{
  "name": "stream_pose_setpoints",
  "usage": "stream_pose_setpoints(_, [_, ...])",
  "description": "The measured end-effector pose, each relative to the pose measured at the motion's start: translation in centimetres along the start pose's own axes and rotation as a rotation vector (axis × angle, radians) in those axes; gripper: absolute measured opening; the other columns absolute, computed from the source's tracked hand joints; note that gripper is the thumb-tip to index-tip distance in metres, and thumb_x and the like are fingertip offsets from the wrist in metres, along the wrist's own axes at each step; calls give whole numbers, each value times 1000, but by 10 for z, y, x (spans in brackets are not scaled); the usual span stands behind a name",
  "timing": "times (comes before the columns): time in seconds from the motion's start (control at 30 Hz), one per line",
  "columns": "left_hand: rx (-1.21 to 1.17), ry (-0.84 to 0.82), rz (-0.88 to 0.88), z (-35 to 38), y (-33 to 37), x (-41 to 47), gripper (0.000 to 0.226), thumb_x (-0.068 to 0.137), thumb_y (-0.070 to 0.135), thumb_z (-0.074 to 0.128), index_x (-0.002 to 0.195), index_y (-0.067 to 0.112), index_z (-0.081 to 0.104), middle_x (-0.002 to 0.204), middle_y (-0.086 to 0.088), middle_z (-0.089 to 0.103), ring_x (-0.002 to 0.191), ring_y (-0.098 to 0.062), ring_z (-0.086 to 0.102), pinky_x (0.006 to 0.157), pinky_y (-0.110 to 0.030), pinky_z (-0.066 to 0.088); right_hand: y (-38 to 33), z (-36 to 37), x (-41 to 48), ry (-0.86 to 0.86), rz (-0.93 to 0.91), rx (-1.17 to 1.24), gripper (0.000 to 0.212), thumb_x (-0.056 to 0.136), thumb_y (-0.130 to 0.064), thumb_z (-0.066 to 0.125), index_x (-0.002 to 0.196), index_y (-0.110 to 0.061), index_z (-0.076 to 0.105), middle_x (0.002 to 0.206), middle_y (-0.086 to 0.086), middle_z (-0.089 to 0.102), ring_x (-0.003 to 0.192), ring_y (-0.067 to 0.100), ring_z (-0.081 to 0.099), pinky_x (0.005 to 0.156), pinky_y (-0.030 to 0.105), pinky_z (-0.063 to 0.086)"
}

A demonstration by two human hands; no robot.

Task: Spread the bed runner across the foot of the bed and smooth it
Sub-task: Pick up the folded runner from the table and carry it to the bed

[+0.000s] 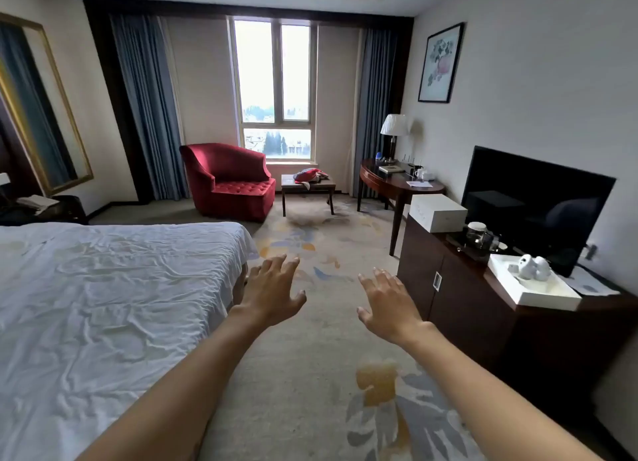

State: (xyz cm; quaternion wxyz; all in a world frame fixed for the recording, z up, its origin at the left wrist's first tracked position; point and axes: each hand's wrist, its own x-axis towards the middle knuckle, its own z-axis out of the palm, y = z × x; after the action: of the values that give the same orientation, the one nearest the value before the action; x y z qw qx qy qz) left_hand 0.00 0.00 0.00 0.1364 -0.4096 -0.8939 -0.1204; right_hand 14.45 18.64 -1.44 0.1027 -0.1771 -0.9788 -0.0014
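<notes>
The bed (103,305) fills the left side, covered by a wrinkled white sheet, with its foot edge toward the carpet. A folded red cloth with a pale trim (307,176), possibly the bed runner, lies on the small coffee table (288,184) by the window, far from both hands. My left hand (272,291) and my right hand (388,305) are stretched out over the carpet beside the bed's foot, fingers spread, holding nothing. Neither hand touches the bed.
A red armchair (229,181) stands under the window. A dark cabinet (483,305) on the right carries a TV (538,205), a white box (436,212) and a white tray (531,288). A round desk (397,184) with a lamp (393,132) stands beyond it. Patterned carpet (310,374) runs between bed and cabinet.
</notes>
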Motion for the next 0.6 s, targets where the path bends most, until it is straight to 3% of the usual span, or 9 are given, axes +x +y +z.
stream_pose_setpoints(0.6, [81, 29, -11, 98, -50, 257, 68, 83, 50, 51, 142, 22, 33, 150, -7, 29, 138, -25, 24, 108, -43, 24, 80, 62, 271, 21, -12, 64, 72, 90, -41, 53, 149, -16, 21, 154, 18, 21, 143, 31, 16, 118, 39, 10])
